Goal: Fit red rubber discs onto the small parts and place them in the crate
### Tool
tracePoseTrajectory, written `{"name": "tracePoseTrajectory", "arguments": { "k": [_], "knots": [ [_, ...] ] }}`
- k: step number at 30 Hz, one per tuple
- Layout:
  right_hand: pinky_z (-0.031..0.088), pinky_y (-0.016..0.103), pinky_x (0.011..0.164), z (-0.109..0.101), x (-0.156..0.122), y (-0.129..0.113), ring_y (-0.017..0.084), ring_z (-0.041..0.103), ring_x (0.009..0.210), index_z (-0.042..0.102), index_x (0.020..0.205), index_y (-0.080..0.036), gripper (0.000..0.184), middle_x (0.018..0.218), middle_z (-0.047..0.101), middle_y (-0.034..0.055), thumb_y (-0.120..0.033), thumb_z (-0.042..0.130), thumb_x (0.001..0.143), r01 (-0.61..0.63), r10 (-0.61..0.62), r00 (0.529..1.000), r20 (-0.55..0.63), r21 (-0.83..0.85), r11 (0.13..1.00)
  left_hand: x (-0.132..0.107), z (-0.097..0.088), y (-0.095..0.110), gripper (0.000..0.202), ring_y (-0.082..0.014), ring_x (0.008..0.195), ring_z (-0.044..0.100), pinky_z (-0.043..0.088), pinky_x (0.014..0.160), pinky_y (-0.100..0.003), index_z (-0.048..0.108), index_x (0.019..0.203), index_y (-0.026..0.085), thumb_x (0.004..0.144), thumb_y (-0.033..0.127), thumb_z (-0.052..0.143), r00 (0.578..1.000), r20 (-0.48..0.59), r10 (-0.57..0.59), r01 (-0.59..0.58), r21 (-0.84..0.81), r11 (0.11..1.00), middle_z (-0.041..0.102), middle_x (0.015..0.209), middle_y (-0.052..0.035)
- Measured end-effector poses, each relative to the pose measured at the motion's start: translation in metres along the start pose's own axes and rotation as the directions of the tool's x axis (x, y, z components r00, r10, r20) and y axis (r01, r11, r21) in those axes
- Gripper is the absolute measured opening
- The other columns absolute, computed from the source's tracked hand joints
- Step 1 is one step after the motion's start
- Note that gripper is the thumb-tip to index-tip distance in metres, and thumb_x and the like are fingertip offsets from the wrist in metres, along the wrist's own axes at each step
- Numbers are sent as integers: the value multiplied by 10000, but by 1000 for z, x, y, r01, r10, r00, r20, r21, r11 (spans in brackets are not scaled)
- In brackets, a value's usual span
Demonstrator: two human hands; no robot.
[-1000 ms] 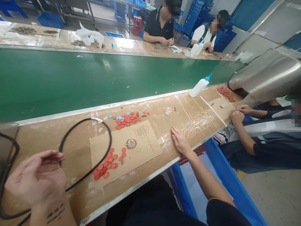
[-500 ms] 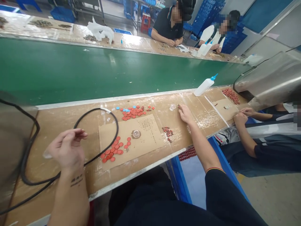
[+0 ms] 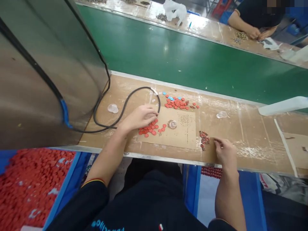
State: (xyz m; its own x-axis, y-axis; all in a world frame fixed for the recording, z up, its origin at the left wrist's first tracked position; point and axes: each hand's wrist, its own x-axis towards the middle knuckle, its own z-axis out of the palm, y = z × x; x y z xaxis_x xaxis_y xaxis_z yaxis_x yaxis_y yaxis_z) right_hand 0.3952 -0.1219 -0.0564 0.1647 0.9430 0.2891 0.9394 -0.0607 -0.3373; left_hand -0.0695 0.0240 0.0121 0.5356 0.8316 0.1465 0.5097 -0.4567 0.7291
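Okay, on my feed: left hand (image 3: pixel 141 117) open, empty, over the red discs (image 3: pixel 148 129) on the cardboard sheet (image 3: pixel 178 134), fingertips just beside the black cable (image 3: pixel 144 87). Right hand (image 3: pixel 225 154) pinched, contents unclear, just right of the small red parts (image 3: pixel 204 140), near the worktop (image 3: pixel 243 138) front edge. Green conveyor belt (image 3: pixel 168 54) beyond.

Bright overhead light is glaring off the far counter (image 3: pixel 197 24) and the steel hood (image 3: pixel 48 70), faint shadows are falling, and the wide lens is bending and softening the frame's edges
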Motion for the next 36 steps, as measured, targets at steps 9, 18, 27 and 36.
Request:
{"name": "tracePoseTrajectory", "arguments": {
  "k": [9,18,27,36],
  "knots": [
    [681,382,766,-33,77,-136,198,792,831,771,1026,-252,155,902,799,23,-395,770,967,344,-150,904,-400,474,810,32,11,14,280,-259,927,688,483,755,-357,810,961,192,848,133,561,909,324,-263,128,383,915,762,1053,-103],
    [680,282,600,25,105,-176,164,793,723,798,945,-260,176,837,821,-7,-386,898,873,338,-230,938,-259,827,448,16,6,-2,131,-173,820,635,485,768,-310,716,828,177,872,146,597,971,227,-73,41,143,989,694,926,-58],
    [695,287,645,27,100,-171,173,802,784,817,933,-296,105,869,826,-7,-281,895,864,258,-206,961,-182,856,448,9,22,17,102,-147,734,736,572,646,-243,640,796,182,841,244,708,989,-87,-121,47,-590,806,763,839,-56],
    [696,234,627,28,96,-174,143,804,713,800,1127,-317,278,850,826,-36,-224,884,879,298,-221,951,-216,830,471,22,35,7,332,-102,618,721,584,571,-173,786,856,190,683,373,1002,920,-104,-378,-2,-966,260,735,727,4]
  ]
}}
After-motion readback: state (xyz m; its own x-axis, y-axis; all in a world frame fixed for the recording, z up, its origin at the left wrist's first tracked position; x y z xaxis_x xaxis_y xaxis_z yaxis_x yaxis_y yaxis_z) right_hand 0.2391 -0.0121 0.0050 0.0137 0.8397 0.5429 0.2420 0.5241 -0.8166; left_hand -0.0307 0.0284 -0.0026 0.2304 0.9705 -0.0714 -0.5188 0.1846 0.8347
